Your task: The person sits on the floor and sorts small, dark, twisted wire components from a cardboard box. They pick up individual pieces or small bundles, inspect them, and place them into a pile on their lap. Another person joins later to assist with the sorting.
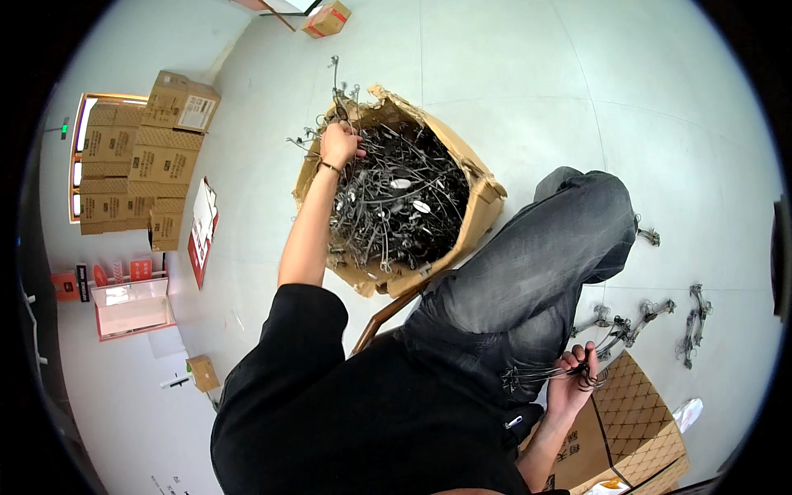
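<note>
A big, torn-edged cardboard box (483, 210) stands in front of me, filled with a tangled heap of thin black cables (404, 186), with a few white oval pieces among them. At the box's far left edge, my left hand (340, 146) is closed around some of the dark cables (338, 107), whose ends stick up past the rim. Beside my thigh, at the lower right, my right hand (571, 386) grips a small bundle of thin black cables (532, 373). Its fingers curl round the bundle, and loose ends hang out both ways.
Several small cable bundles (697, 318) lie on the grey floor to the right. A patterned cardboard box (639, 421) stands by my right forearm. Stacked cartons (165, 157) line the left wall, with a red-edged board (203, 227) nearby. Another carton (327, 19) sits far off.
</note>
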Motion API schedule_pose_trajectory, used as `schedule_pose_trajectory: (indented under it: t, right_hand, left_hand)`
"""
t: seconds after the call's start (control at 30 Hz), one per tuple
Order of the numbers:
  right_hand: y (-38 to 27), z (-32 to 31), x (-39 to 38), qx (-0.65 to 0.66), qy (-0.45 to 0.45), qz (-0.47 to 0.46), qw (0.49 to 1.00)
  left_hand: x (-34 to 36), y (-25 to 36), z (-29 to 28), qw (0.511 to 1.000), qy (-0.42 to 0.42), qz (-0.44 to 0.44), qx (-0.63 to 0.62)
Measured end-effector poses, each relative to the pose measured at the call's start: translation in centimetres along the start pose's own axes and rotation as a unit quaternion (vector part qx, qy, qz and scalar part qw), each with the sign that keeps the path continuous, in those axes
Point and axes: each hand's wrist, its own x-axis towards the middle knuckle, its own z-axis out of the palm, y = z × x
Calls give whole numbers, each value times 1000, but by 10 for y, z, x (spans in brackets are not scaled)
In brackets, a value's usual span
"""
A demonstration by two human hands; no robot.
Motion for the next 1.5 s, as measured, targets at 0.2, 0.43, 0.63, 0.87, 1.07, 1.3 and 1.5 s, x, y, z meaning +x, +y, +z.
schedule_pose_trajectory:
  t: [0.2, 0.43, 0.63, 0.87, 1.07, 1.3, 1.5]
  right_hand:
    - [1, 2, 0, 4, -43, -10, 999]
    - [-1, 1, 1, 11, -44, -7, 999]
    - [-1, -5, 3, 5, -57, 16, 998]
    - [4, 2, 3, 15, -45, 8, 999]
    - [-5, -7, 1, 2, -58, 4, 998]
    - [4, 5, -1, 4, -29, 5, 1000]
    - [6, 10, -5, -8, -40, 3, 999]
  left_hand:
    - [-41, 47, -7, 994, -70, 77, -27]
    - [-75, 16, -3, 986, -52, 88, -135]
    - [-43, -10, -31, 960, -56, -36, -273]
    - [-56, -5, -32, 957, -70, -17, -280]
    - [-58, -26, -42, 990, 114, 65, -56]
    - [-104, 69, -50, 931, 102, 332, 111]
    - [-39, 45, 56, 838, -125, 409, 339]
